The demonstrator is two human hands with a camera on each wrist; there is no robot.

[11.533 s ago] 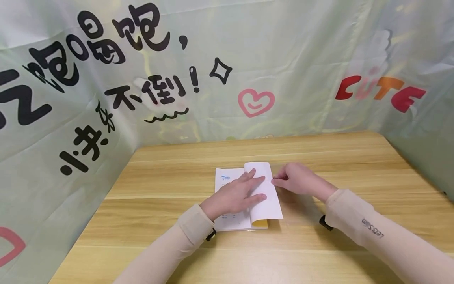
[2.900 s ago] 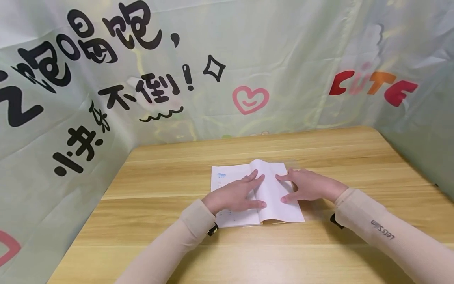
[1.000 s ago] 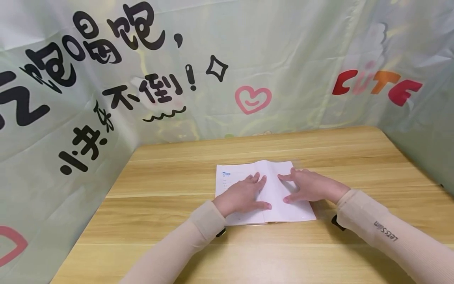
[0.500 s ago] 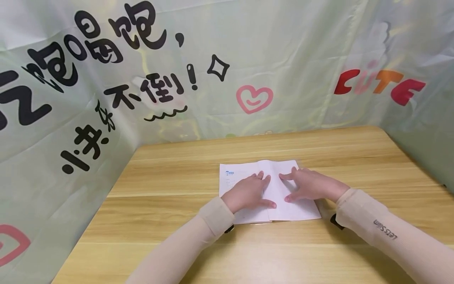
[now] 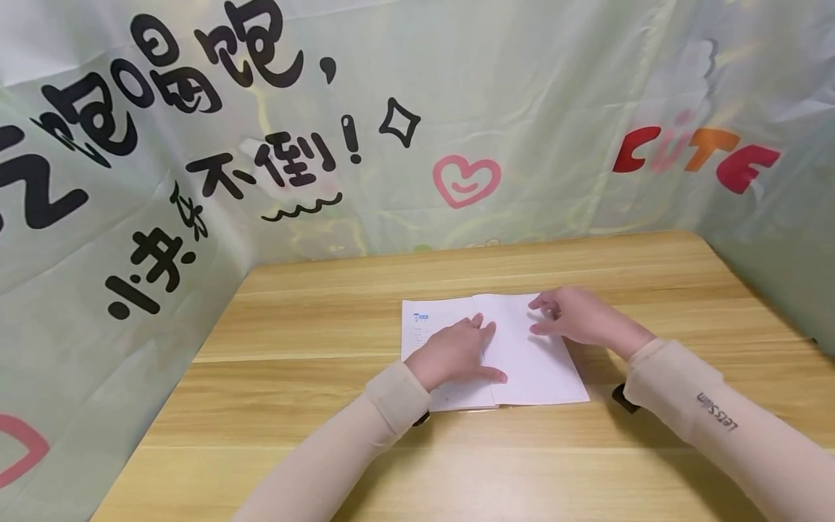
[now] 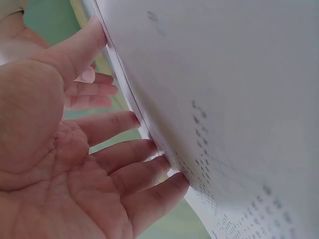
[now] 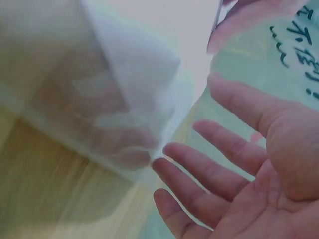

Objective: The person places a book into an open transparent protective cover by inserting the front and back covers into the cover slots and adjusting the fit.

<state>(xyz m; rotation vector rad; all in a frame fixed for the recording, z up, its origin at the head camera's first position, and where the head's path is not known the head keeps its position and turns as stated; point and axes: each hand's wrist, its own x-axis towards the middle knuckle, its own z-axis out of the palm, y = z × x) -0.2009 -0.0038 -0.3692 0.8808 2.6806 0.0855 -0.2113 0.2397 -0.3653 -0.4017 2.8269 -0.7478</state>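
A thin booklet (image 5: 535, 373) lies spread on the wooden table, its left page carrying small print and a blue mark near the top, its right page blank. My left hand (image 5: 453, 354) rests across the fold, fingers and thumb spread and straight, covering part of the print. In the left wrist view, the fingertips (image 6: 177, 181) touch the paper along the fold. At the upper right edge of the blank page is my right hand (image 5: 574, 315), its fingers loosely bent. The right wrist view shows a translucent plastic sheet (image 7: 65, 109) extending past the page corner, with the fingertips beside its edge.
The wooden table (image 5: 293, 413) stretches around the booklet on all sides. Behind it hangs a pale green cloth (image 5: 554, 94) with black lettering, a pink heart and coloured letters. A dark strap (image 5: 626, 397) shows under the right sleeve.
The booklet has opened out: its right page, folded over earlier, now lies flatter. In the last half second my right hand has lifted off that page toward its upper right corner; the left stays.
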